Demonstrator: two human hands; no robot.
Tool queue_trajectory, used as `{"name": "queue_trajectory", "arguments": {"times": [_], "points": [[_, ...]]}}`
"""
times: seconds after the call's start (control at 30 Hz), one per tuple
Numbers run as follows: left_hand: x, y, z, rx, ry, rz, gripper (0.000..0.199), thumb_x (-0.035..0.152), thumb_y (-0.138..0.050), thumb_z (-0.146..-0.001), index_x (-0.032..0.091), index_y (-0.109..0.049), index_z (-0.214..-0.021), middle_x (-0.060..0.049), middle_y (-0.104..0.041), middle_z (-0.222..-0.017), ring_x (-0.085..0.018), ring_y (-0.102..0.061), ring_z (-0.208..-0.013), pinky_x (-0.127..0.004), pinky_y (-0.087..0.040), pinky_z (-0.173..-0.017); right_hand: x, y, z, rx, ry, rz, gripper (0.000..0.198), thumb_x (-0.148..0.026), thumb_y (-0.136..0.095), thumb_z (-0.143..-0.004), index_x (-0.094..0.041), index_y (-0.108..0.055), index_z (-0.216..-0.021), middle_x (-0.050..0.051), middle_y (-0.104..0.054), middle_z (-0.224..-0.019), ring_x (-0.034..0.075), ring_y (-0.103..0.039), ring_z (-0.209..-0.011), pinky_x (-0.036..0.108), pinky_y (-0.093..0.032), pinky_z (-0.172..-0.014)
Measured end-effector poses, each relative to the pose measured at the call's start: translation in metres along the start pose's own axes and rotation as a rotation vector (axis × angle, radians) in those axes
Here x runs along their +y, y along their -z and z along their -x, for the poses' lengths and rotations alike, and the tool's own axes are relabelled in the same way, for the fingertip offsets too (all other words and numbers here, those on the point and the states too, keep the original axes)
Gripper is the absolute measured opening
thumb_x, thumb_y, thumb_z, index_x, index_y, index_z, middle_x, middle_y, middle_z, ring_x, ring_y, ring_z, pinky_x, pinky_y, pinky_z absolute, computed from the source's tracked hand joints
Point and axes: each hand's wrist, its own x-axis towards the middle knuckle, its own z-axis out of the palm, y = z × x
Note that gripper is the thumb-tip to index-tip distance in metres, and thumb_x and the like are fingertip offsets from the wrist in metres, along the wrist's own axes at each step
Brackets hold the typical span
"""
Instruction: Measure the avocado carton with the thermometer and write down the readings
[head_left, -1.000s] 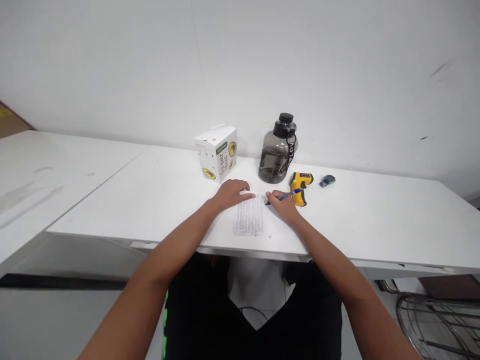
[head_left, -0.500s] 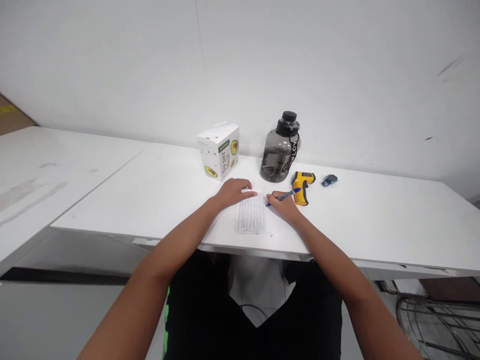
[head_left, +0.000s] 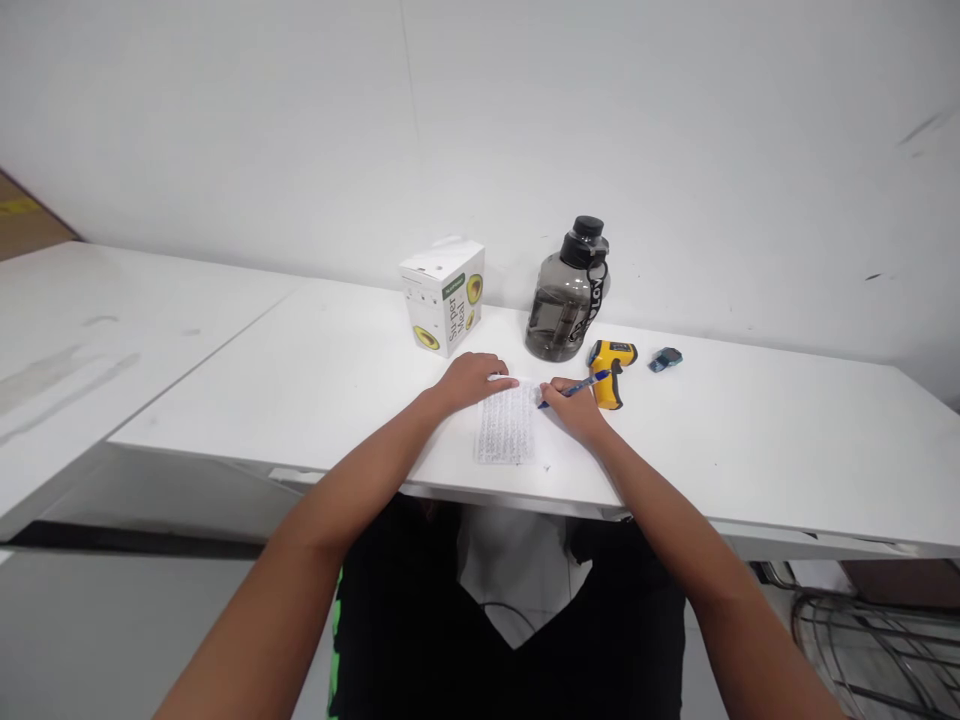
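A small sheet of paper covered in dense writing lies on the white table in front of me. My left hand rests across its upper left corner, thumb stretched over the top edge and apart from the other fingers. In my right hand a blue pen is gripped, tilted, its tip near the paper's right edge; I cannot tell if it touches. Just beyond that hand lies a yellow and black infrared thermometer gun.
Behind the paper stand a white box with avocado pictures and a large grey-tinted water jug near the wall. A small teal and dark device lies to the right. A metal wire rack sits below the table at right.
The view has shifted slightly, so everything on the table appears a little further right. Both hands keep their places at the paper, and the pen stays in my right hand.
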Motion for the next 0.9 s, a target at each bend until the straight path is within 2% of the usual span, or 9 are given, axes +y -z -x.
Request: {"name": "queue_trajectory", "arguments": {"times": [0.37,0.57,0.9], "points": [[0.0009,0.0013,0.0002,-0.02,0.013,0.011,0.044,0.06,-0.054,-0.096,0.023,-0.077,-0.093,-0.004,-0.076,-0.096,-0.023,-0.068,-0.094,-0.035,-0.047,-0.081,-0.0057,-0.0004,0.0012,0.048,0.02,-0.021,0.04,-0.05,-0.057,-0.076,-0.025,-0.036,-0.052,-0.003,-0.039,-0.053,0.015,-0.039,-0.061,0.03,-0.035,-0.058],[0.0033,0.003,0.0003,-0.024,0.009,-0.004,0.042,0.058,-0.055,-0.096,0.023,-0.077,-0.094,-0.005,-0.076,-0.097,-0.024,-0.068,-0.095,-0.035,-0.046,-0.081,-0.0067,-0.0007,0.0014,0.03,0.011,-0.012,0.036,-0.049,-0.056,-0.076,-0.024,-0.042,-0.053,-0.001,-0.047,-0.055,0.016,-0.044,-0.063,0.03,-0.037,-0.059],[0.0034,0.003,-0.0004,-0.027,0.004,-0.026,0.041,0.057,-0.056,-0.097,0.022,-0.077,-0.094,-0.005,-0.076,-0.096,-0.023,-0.068,-0.094,-0.035,-0.045,-0.08,-0.0045,-0.0006,0.0014,0.044,0.02,-0.012,0.036,-0.049,-0.054,-0.076,-0.025,-0.038,-0.055,-0.003,-0.041,-0.056,0.015,-0.04,-0.062,0.031,-0.035,-0.061]]}}
